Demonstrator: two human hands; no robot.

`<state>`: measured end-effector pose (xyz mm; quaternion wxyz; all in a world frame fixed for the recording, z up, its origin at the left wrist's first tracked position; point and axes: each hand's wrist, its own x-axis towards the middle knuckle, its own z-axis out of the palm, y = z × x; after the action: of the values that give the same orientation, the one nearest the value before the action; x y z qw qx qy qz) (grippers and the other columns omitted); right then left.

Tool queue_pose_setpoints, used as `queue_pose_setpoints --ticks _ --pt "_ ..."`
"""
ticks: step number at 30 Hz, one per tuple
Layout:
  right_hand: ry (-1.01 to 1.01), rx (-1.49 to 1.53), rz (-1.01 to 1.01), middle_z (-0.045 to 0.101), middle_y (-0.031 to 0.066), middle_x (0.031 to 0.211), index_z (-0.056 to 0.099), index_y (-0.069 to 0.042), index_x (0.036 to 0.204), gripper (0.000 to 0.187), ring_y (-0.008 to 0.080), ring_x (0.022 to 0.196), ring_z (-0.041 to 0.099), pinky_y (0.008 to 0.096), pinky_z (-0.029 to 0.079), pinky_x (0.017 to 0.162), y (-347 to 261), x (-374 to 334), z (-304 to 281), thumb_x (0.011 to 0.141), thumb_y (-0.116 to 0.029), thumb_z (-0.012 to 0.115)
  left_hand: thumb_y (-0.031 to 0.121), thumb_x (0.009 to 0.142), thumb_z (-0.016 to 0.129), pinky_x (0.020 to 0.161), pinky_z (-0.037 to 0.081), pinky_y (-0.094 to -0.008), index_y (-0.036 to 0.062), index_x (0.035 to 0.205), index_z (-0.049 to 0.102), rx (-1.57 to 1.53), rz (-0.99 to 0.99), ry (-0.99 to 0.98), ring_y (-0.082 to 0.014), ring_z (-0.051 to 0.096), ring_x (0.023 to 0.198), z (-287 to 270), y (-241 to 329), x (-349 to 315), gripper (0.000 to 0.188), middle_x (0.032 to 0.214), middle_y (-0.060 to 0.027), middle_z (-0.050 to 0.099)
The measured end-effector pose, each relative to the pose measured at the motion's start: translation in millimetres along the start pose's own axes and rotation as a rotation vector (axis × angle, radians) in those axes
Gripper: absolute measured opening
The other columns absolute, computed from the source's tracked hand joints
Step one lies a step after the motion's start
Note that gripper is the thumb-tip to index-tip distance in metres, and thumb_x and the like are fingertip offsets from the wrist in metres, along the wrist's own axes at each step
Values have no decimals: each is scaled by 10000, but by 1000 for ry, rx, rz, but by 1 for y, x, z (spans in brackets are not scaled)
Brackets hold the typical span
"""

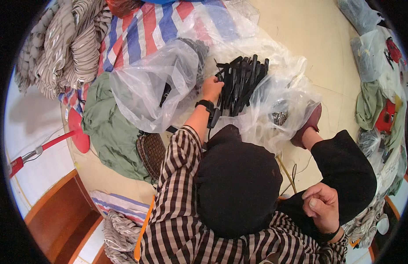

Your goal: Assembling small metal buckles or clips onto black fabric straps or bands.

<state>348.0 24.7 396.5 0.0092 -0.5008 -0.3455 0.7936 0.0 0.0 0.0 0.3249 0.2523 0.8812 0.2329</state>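
A pile of thin black stick-like pieces (243,83) lies side by side on clear plastic sheeting. At the pile's left edge, my left hand (213,88) has its fingers closed round the end of one piece; the fingertips are partly hidden. A black watch-like band (206,105) circles that wrist, with a small black device (214,118) beside it. My right hand (320,202) is held over my black-trousered right leg (345,163), its fingers curled in and the thumb pressed against them. Whatever it may hold is not visible.
To the left, a clear plastic bag (155,83) with dark contents rests by green cloth (107,127) and a brown patterned pouch (151,154). Small metallic pieces (280,117) show through plastic near my maroon shoe (307,127). Bundled grey coils (63,48) stand at far left.
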Motion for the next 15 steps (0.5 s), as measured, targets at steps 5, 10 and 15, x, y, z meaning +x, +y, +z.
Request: queue_pose_setpoints --ticks 5,10,15 --pt "-30 -30 -59 543 58 616 551 56 926 237 84 495 471 210 371 454 2 6 -1 841 -160 601 132 822 569 519 458 -289 39 863 570 -775 -197 -332 -164 569 584 -28 8 10 102 710 -44 574" --pt "-27 -4 -46 546 56 630 552 54 935 238 83 513 480 207 371 457 2 8 0 844 -161 600 141 824 518 554 469 -364 27 870 556 -868 -148 -222 -217 591 608 -34 17 8 129 672 -93 577" --pt "-37 -16 12 545 48 636 556 43 946 221 77 528 486 199 359 454 1 11 1 848 -152 595 51 745 520 668 459 -427 56 898 555 28 333 320 -380 556 766 -20 46 8 157 730 -149 549"
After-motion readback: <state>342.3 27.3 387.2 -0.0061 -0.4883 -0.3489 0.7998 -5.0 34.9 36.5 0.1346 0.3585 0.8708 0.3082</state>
